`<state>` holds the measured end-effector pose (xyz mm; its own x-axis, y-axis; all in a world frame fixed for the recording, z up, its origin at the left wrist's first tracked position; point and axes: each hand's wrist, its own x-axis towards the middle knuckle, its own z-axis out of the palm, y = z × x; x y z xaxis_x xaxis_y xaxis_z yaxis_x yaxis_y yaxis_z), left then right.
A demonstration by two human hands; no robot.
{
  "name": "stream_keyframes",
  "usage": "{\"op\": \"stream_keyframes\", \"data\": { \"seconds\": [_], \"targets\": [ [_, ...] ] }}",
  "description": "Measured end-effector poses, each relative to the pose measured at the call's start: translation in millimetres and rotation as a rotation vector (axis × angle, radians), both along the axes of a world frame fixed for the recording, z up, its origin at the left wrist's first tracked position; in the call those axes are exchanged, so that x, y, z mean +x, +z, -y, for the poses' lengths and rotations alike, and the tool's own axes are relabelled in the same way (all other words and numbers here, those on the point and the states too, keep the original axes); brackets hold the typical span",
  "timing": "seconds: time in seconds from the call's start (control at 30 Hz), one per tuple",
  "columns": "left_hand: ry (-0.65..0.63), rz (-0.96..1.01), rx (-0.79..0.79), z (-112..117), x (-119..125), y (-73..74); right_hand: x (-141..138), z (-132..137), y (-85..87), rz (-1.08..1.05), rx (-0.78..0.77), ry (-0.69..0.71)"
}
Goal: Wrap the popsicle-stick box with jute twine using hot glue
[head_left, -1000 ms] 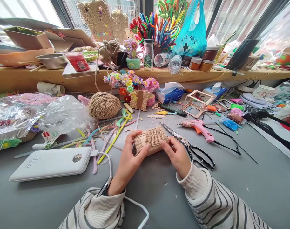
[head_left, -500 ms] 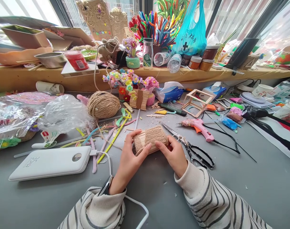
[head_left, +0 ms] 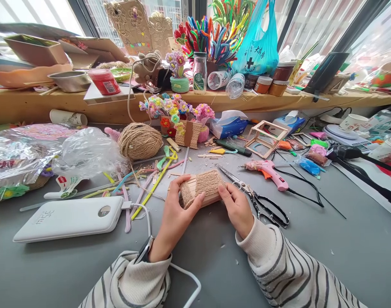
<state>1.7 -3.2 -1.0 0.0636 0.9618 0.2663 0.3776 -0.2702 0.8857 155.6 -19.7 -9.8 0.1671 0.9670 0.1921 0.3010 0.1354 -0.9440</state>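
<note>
A small wooden stick panel wrapped with jute twine (head_left: 202,187) rests on the grey table (head_left: 343,252) in the middle. My left hand (head_left: 175,218) grips its left end, thumb on top over the twine. At the panel's right end, my right hand (head_left: 237,208) pinches the edge with its fingers closed. A ball of jute twine (head_left: 140,141) sits behind to the left. Both sleeves are cream with dark stripes.
Black scissors (head_left: 259,200) and a pink glue gun (head_left: 270,171) lie right of my hands. A white power bank (head_left: 68,218) lies left, its cable running under my left wrist. Pipe cleaners, plastic bags, a wooden frame (head_left: 266,137) and a cluttered wooden shelf (head_left: 214,101) fill the back.
My right hand has shifted slightly along the panel's right end, thumb now lower on the edge. The panel and my left hand stay almost in place.
</note>
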Motion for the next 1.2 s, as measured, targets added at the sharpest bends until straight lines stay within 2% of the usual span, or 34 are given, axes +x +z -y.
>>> {"op": "stream_keyframes", "data": {
  "seconds": [0.2,0.3,0.6,0.77,0.87,0.97,1.03,1.13,1.2],
  "targets": [
    [-0.053,-0.192,0.331,-0.6,-9.6,7.1,0.3,0.0,-1.1,0.005,0.008,-0.003],
    [-0.071,-0.232,0.416,-0.4,-15.4,10.3,0.9,-0.2,-0.6,0.008,0.010,-0.008],
    [-0.131,-0.304,0.454,0.0,-25.7,14.6,2.9,-1.2,0.7,0.017,-0.008,-0.013],
    [-0.119,-0.260,0.448,0.3,-25.0,13.4,12.6,-5.6,7.0,-0.001,-0.033,-0.013],
    [-0.072,-0.184,0.436,1.1,-25.0,12.8,39.2,-8.9,16.8,0.036,-0.053,-0.123],
    [-0.020,-0.009,0.397,0.9,-27.3,12.0,78.6,-9.2,24.9,0.158,0.010,-0.386],
    [0.035,0.201,0.369,-0.4,-29.3,11.8,103.9,-8.0,26.4,0.231,-0.026,-0.528],
    [0.140,0.513,0.250,-3.1,-30.6,13.4,130.3,-8.1,21.6,0.366,-0.145,-0.557],
    [0.185,0.633,0.138,-4.4,-29.9,15.3,139.3,-10.7,14.4,0.515,-0.154,-0.569]
  ]
}}
